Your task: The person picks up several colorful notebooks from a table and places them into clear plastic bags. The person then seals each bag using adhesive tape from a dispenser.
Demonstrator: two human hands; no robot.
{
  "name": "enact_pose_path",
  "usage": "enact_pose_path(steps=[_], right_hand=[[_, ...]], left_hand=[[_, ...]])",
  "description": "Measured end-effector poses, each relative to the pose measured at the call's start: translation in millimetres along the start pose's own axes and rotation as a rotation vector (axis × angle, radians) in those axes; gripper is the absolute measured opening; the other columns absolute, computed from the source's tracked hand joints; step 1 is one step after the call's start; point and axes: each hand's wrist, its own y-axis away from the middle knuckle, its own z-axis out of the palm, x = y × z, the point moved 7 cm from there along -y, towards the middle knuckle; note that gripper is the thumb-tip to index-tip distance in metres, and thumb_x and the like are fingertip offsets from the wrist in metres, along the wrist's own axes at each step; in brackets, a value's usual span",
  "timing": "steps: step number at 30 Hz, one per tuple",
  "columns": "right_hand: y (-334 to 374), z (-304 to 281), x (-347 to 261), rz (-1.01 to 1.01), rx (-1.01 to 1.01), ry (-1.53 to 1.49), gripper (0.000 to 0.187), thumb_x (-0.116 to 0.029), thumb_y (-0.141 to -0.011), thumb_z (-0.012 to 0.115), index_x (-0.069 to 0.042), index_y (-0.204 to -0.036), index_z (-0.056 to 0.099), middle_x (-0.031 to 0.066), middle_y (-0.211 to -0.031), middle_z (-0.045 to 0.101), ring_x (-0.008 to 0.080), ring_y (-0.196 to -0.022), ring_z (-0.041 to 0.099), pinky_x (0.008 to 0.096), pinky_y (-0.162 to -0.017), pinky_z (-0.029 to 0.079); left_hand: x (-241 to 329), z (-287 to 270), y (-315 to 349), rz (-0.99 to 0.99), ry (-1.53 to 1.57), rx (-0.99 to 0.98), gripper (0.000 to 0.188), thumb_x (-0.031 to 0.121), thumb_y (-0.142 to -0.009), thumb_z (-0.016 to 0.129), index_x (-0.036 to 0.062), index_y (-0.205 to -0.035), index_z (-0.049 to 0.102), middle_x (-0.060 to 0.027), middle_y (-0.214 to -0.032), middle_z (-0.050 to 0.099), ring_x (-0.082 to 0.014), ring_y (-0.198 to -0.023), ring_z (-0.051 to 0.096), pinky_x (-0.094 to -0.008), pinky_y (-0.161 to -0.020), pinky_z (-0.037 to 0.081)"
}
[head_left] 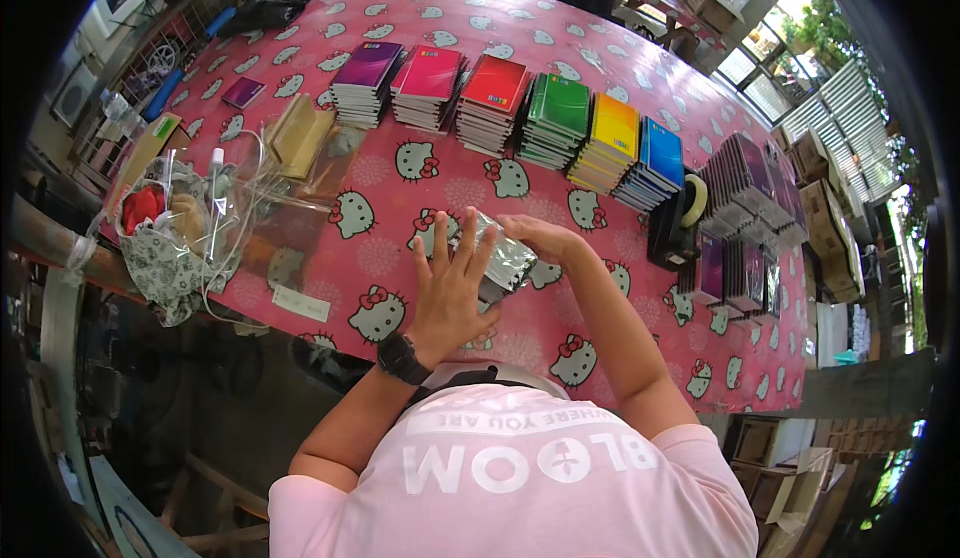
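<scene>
A small pack in shiny clear plastic (508,261) lies on the table near its front edge, between my hands. What is inside is mostly hidden by glare, though a dark side shows. My left hand (452,283), with a black watch on the wrist, rests along the pack's left side, fingers spread and pointing away from me. At the pack's far right corner is my right hand (545,239). Its fingers are together on the plastic, and its thumb is hard to make out. Beyond the hands, small notebooks stand in stacks: purple (365,73), pink (428,78), red (494,88), green (556,110), yellow (608,133) and blue (655,153).
To the right stand a black tape dispenser (672,230) and plastic-wrapped notebook packs (745,183). On the left are a patterned fabric bag (165,268), clear plastic sleeves (300,213), a tan box (298,138) and a lone purple notebook (243,93). A pink patterned cover (410,198) spans the table.
</scene>
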Motion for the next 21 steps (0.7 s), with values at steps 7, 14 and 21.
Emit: enact_pose_path(steps=[7,14,21], right_hand=[[34,-69,20,-0.133,0.510,0.660,0.035,-0.035,-0.078,0.072,-0.006,-0.072,0.054,0.0002,-0.061,0.049,0.0073,-0.054,0.043,0.0273,-0.045,0.036],[97,-103,51,-0.238,0.804,0.415,0.021,-0.015,-0.079,0.069,-0.006,-0.076,0.051,-0.0024,-0.068,0.051,0.0078,-0.061,0.047,0.0250,-0.053,0.040],[107,-9,1,-0.438,0.291,-0.136,0.056,-0.013,-0.065,0.076,-0.004,-0.114,0.050,0.0051,-0.107,0.056,0.0129,-0.097,0.051,0.0295,-0.079,0.046]], left_hand=[[10,-16,-22,0.166,-0.141,-0.061,0.103,0.031,-0.060,0.077,0.0137,-0.144,0.019,-0.0142,-0.150,0.014,-0.0325,-0.139,0.009,-0.0664,-0.102,0.003],[25,-20,-65,0.493,0.389,-0.264,0.116,0.014,-0.055,0.083,0.0135,-0.144,0.008,-0.0113,-0.119,0.046,-0.0297,-0.110,0.050,-0.0513,-0.105,0.024],[-36,21,-28,-0.021,1.280,-0.006,0.127,0.004,-0.056,0.085,0.0157,-0.144,-0.006,-0.0088,-0.112,0.049,-0.0214,-0.110,0.049,-0.0373,-0.093,0.042]])
